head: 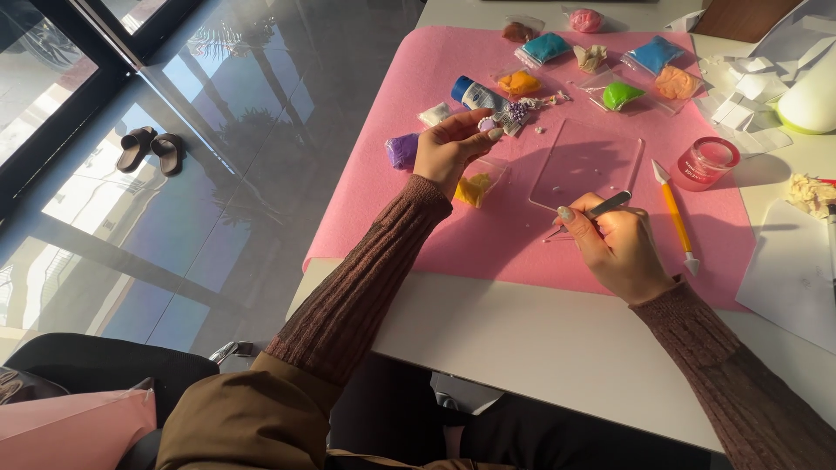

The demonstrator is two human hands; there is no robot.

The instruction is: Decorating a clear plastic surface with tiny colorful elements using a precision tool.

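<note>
Head view: left hand (448, 148) pinches purple clay piece (487, 124), right hand (614, 244) grips metal tweezers (601, 209) (over pink mat (522, 235)).

Two hands, left hand (448, 148) and right hand (616, 245); two blue clay packets, one (546, 47) beside another (655, 54); two orange clay lumps (519, 83) (676, 83); one green clay lump (621, 94); one purple clay lump (402, 150); one clear acrylic board (585, 164); two slippers (150, 149).
</note>
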